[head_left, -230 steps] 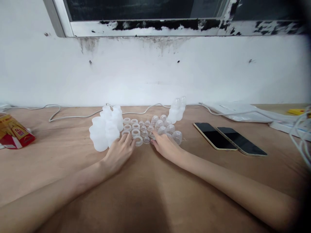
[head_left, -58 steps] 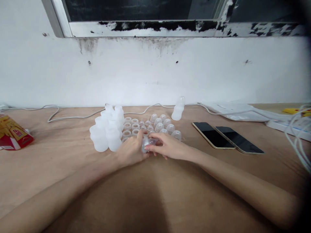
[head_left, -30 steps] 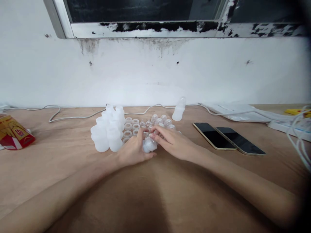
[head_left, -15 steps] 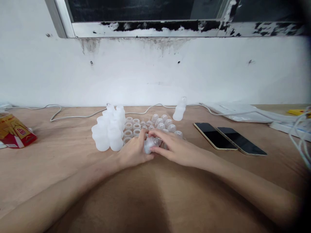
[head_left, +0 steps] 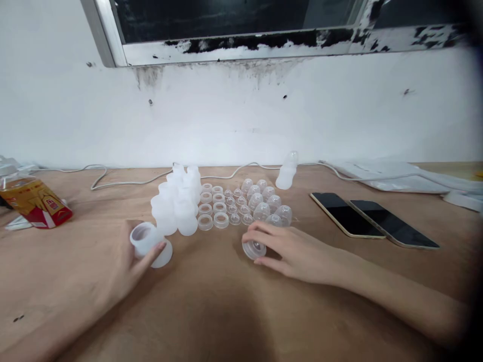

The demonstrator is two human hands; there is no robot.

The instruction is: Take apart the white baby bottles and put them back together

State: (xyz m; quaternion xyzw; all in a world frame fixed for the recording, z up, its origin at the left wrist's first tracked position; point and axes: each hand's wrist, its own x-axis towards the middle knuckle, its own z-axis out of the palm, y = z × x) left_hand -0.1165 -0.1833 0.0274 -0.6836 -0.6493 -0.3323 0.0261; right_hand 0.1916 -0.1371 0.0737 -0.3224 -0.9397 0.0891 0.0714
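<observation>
Nearest in my feed, the left hand (head_left: 128, 266) has fingers and thumb wrapped round a white bottle (head_left: 146, 245). Its long axis slants, open mouth up to the left, base down to the right. The right hand (head_left: 287, 249) curls its fingers round a clear cap (head_left: 253, 250), hollow side up; I can't tell whether that is lifted or resting on the brown counter (head_left: 226, 301). The relation I watch: cap well to the bottle's right, counter between them, bottle mouth leaning away from the cap.

Just past the hands I have rows: white bottles (head_left: 169, 208), then rings (head_left: 206, 227), small teats (head_left: 234, 219) and clear domes (head_left: 286, 215). Two phones (head_left: 347, 215) lie to the right, a red-and-yellow drink container (head_left: 41, 201) far left. Farther back a domed bottle (head_left: 286, 176) stands apart, then a white wall (head_left: 226, 120) and dark window (head_left: 234, 20).
</observation>
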